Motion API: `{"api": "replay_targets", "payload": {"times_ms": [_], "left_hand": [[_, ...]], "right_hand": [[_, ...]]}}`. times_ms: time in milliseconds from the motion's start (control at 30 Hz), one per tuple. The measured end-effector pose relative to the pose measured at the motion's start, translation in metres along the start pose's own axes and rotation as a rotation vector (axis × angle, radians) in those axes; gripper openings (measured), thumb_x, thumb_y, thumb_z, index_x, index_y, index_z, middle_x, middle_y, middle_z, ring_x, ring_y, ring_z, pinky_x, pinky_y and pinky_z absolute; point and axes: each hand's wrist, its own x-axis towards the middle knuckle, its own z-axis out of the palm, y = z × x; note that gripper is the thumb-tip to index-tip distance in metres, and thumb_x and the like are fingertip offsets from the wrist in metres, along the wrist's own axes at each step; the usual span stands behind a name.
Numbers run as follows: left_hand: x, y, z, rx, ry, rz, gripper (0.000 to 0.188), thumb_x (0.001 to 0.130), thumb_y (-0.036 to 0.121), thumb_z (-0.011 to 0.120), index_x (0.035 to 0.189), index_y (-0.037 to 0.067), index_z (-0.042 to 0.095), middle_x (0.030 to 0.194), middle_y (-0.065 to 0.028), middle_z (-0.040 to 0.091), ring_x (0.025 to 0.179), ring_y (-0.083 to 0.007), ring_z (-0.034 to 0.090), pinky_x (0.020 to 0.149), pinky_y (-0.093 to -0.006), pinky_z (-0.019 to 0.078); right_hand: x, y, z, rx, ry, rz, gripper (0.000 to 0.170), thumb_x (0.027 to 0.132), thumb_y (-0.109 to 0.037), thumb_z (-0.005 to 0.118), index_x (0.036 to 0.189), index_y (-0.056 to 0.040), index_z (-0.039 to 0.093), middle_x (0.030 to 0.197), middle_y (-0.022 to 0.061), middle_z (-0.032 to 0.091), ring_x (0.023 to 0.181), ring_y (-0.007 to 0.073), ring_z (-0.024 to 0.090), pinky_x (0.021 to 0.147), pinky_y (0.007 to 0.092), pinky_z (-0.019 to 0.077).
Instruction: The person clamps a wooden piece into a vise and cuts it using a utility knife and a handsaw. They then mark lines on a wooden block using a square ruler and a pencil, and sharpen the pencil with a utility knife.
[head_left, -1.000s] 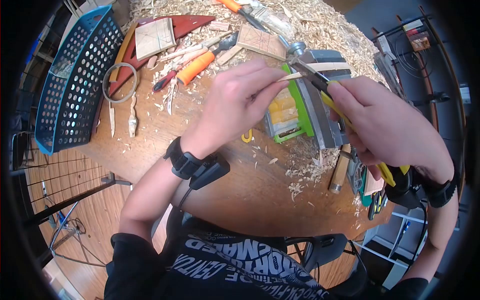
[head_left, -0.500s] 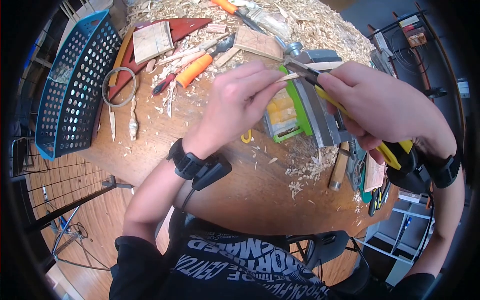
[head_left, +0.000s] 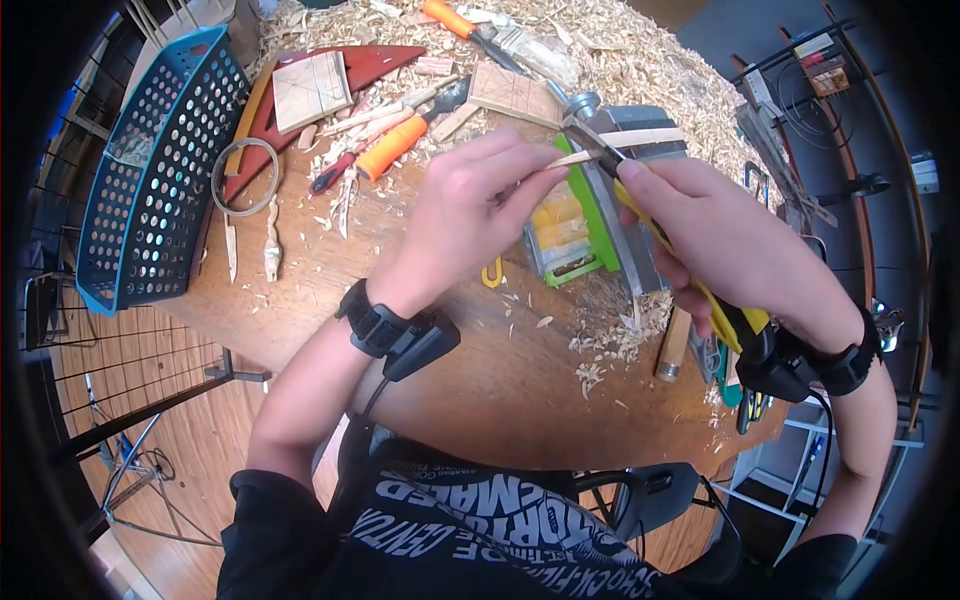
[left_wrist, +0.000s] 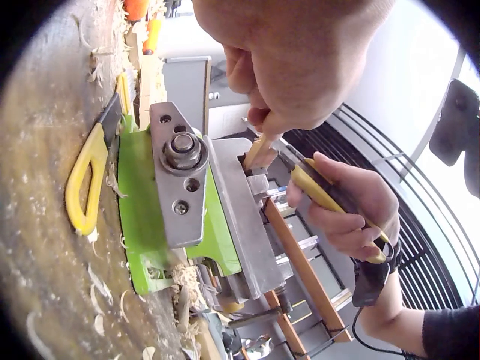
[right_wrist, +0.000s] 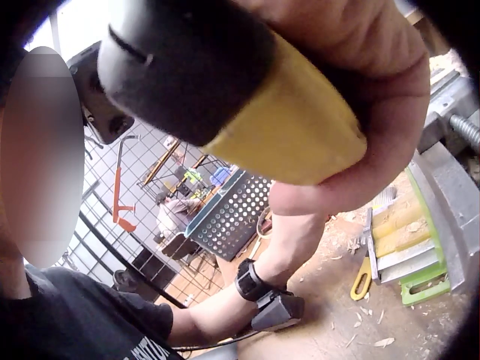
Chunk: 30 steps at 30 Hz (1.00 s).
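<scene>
My left hand point(head_left: 465, 205) pinches a thin pale wooden stick point(head_left: 574, 158) between thumb and fingers, above the left side of a green and grey bench vise point(head_left: 612, 215). My right hand point(head_left: 705, 225) grips a yellow and black utility knife point(head_left: 652, 220). Its grey blade point(head_left: 597, 140) crosses the stick just past my left fingertips. Beyond the blade, a pale wooden strip point(head_left: 650, 136) lies over the vise, roughly in line with the stick. In the left wrist view the stick point(left_wrist: 260, 152) comes down from my fingers beside the vise's metal jaws. The knife handle point(right_wrist: 292, 112) fills the top of the right wrist view.
Wood shavings point(head_left: 640, 65) cover the table's back. Orange-handled tools point(head_left: 395, 145), marked wooden blocks point(head_left: 515, 93) and a roll of tape point(head_left: 245, 178) lie around. A blue perforated basket point(head_left: 150, 190) stands at left. Another wooden handle point(head_left: 675, 345) lies near the vise.
My right hand with the knife has shifted a little left, and its wrist and the handle's rear end have swung inward. My left hand keeps its pinch on the stick, almost in place.
</scene>
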Motion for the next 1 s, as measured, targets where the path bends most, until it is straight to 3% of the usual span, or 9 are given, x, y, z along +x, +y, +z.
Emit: {"api": "replay_targets", "payload": {"times_ms": [100,167,200,300,433,633,700,867,1000], "left_hand": [[-0.001,0.002,0.0,-0.006,0.012,-0.025,0.016,0.083,0.005,0.075,0.098,-0.001,0.073,0.071,-0.0069,0.061,0.054,-0.0117,0.053,0.05,-0.0253,0.0406],[-0.002,0.002,0.0,-0.014,0.021,-0.031,0.016,0.083,0.006,0.076,0.098,0.0,0.073,0.071,-0.0067,0.061,0.053,-0.0109,0.052,0.049,-0.0249,0.0399],[-0.002,0.002,0.001,-0.016,0.025,-0.039,0.017,0.083,0.006,0.076,0.098,0.0,0.074,0.071,-0.0061,0.061,0.052,-0.01,0.051,0.049,-0.0245,0.0392],[-0.002,0.003,0.001,-0.024,0.039,-0.055,0.017,0.082,0.006,0.077,0.098,0.001,0.074,0.07,-0.0051,0.06,0.051,-0.0087,0.049,0.048,-0.024,0.0377],[-0.001,0.008,-0.003,-0.015,0.021,-0.07,0.011,0.086,0.009,0.073,0.093,0.001,0.072,0.072,-0.0069,0.062,0.054,-0.0159,0.059,0.048,-0.0279,0.047],[-0.002,0.005,-0.002,-0.014,0.028,-0.06,0.011,0.085,0.009,0.073,0.093,0.001,0.072,0.072,-0.0067,0.062,0.053,-0.0143,0.057,0.046,-0.0271,0.0448],[-0.002,0.006,-0.002,-0.01,0.022,-0.07,0.011,0.085,0.009,0.074,0.093,0.001,0.071,0.072,-0.0066,0.061,0.052,-0.0141,0.056,0.047,-0.0272,0.0446],[-0.003,0.006,-0.002,-0.041,0.019,-0.086,0.012,0.085,0.009,0.074,0.093,0.001,0.071,0.071,-0.0063,0.06,0.051,-0.0136,0.054,0.047,-0.0273,0.0429],[-0.003,0.007,-0.002,-0.06,0.006,-0.121,0.012,0.084,0.008,0.074,0.094,0.001,0.072,0.07,-0.0063,0.059,0.049,-0.0128,0.05,0.047,-0.0272,0.0399]], "right_hand": [[-0.003,0.003,0.007,0.002,0.032,-0.038,0.043,0.106,-0.039,0.039,0.096,0.0008,0.052,0.058,0.0011,0.046,0.039,0.0122,0.05,0.037,0.026,0.0427],[-0.007,0.004,0.017,-0.045,0.177,-0.067,0.052,0.105,-0.036,0.037,0.082,0.0088,0.05,0.058,0.0156,0.054,0.047,0.0304,0.059,0.051,0.0393,0.0503],[0.002,0.023,0.019,-0.258,0.311,-0.315,0.046,0.105,-0.032,0.039,0.084,0.0076,0.051,0.064,0.0241,0.058,0.059,0.0431,0.06,0.059,0.0479,0.0489],[0.0,0.031,0.028,-0.257,0.386,-0.413,0.041,0.104,-0.027,0.041,0.087,0.0076,0.052,0.069,0.0301,0.059,0.07,0.0502,0.058,0.064,0.0534,0.0452],[-0.002,0.028,0.032,-0.293,0.403,-0.376,0.037,0.104,-0.024,0.042,0.088,0.0079,0.052,0.07,0.0295,0.059,0.07,0.0482,0.06,0.063,0.0534,0.0445],[-0.01,0.014,0.021,-0.14,0.441,-0.364,0.035,0.105,-0.024,0.04,0.09,0.0062,0.052,0.066,0.0268,0.058,0.065,0.0458,0.059,0.06,0.0503,0.0443],[-0.013,0.013,0.016,-0.067,0.425,-0.397,0.031,0.106,-0.031,0.042,0.103,-0.0042,0.057,0.057,-0.0031,0.048,0.039,0.0032,0.042,0.038,0.0203,0.0352],[-0.019,0.019,0.027,-0.358,0.376,-0.456,0.032,0.103,-0.014,0.046,0.134,-0.0068,0.044,0.069,0.0197,0.059,0.066,0.0356,0.062,0.063,0.0414,0.043],[-0.016,0.031,0.031,-0.384,0.42,-0.568,0.03,0.102,-0.013,0.049,0.131,-0.0063,0.046,0.07,0.0196,0.06,0.068,0.037,0.062,0.063,0.0413,0.0438]]}}
